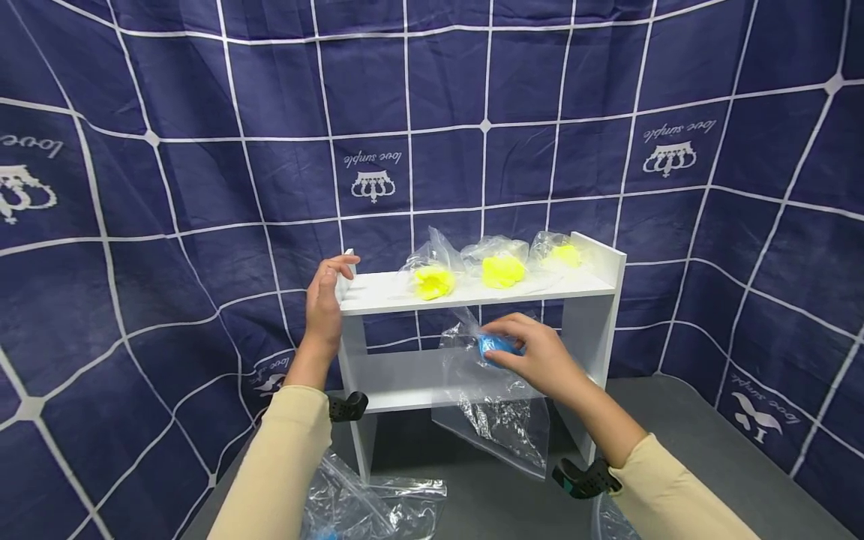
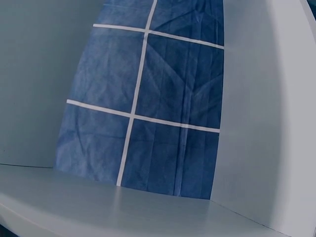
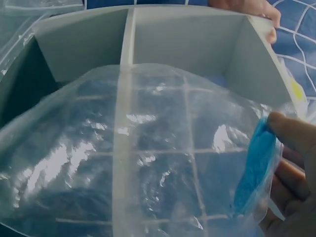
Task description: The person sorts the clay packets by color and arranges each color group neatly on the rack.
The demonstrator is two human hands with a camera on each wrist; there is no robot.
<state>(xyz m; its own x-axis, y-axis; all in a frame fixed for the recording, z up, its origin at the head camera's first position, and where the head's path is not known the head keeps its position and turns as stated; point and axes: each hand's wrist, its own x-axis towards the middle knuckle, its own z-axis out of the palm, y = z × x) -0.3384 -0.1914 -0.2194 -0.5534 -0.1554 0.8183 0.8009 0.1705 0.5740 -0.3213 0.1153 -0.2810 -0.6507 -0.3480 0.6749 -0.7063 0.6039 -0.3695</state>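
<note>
In front of the shelf, my right hand (image 1: 536, 352) pinches a clear plastic bag (image 1: 502, 427) by a blue lump (image 1: 496, 348) inside it. The bag's loose part hangs down past the lower board; in the right wrist view the bag (image 3: 153, 148) spreads wide, with the blue lump (image 3: 256, 168) between thumb and fingers. My left hand (image 1: 327, 300) holds the upper left side panel of the white shelf (image 1: 378, 304), fingers bent over its edge. Three clear bags with yellow lumps (image 1: 434, 283) lie in a row on the top board.
More clear zip bags (image 1: 378, 502) lie on the dark grey surface (image 1: 486, 495) at the lower left, one with something blue in it. Another clear bag (image 1: 610, 519) lies by the right forearm. A navy curtain (image 1: 270, 90) with white lines hangs behind the shelf and at both sides.
</note>
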